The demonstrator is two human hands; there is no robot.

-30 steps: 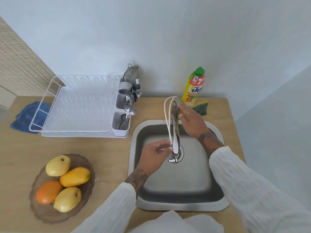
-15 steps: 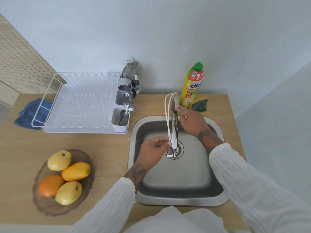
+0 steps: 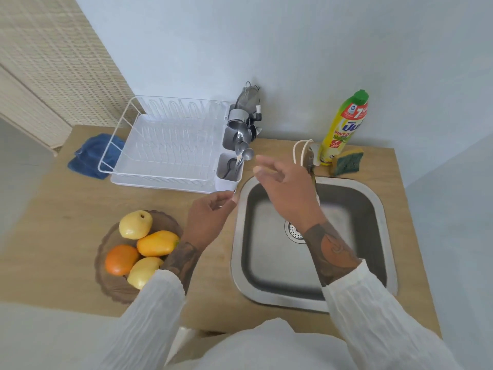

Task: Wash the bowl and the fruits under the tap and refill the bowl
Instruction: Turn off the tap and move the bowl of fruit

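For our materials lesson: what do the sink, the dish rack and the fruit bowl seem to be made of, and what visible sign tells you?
Sink: probably stainless steel, brushed; grey with soft blurred reflections.
Dish rack: thin wire, apparently white-coated, over a white tray that looks like plastic.
Fruit bowl: brown with a wavy rim; tinted glass or plastic, which one is unclear.

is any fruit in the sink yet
No, the sink holds no fruit; all four fruits lie in the bowl on the counter to its left.
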